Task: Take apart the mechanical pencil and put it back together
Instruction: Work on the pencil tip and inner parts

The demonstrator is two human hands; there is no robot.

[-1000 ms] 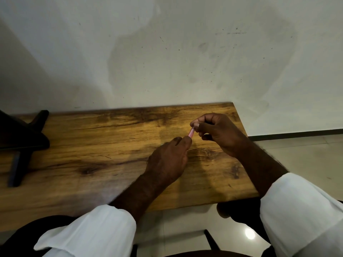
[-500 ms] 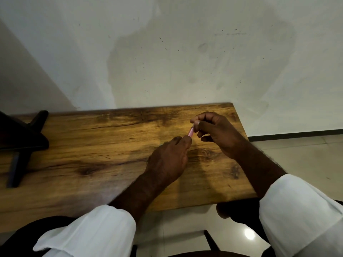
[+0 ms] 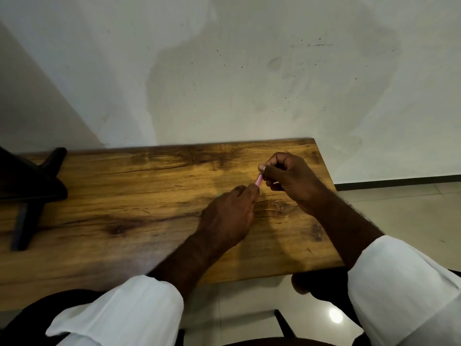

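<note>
A short pink stretch of the mechanical pencil [image 3: 258,180] shows between my two hands, above the right part of the wooden table [image 3: 124,196]. My left hand [image 3: 229,213] is closed around the pencil's lower part, which its fingers hide. My right hand [image 3: 289,178] pinches the pencil's upper end with thumb and fingertips. Whether the end piece is on or off the pencil cannot be told.
A black stand [image 3: 30,188] sits on the table at the far left. A white wall [image 3: 249,71] rises right behind the table. The table's right edge [image 3: 326,176] drops to a tiled floor [image 3: 399,208]. A dark chair frame [image 3: 282,323] is below, near my knees.
My right hand's fingers have shifted slightly on the pencil's upper end. My left hand has stayed in place.
</note>
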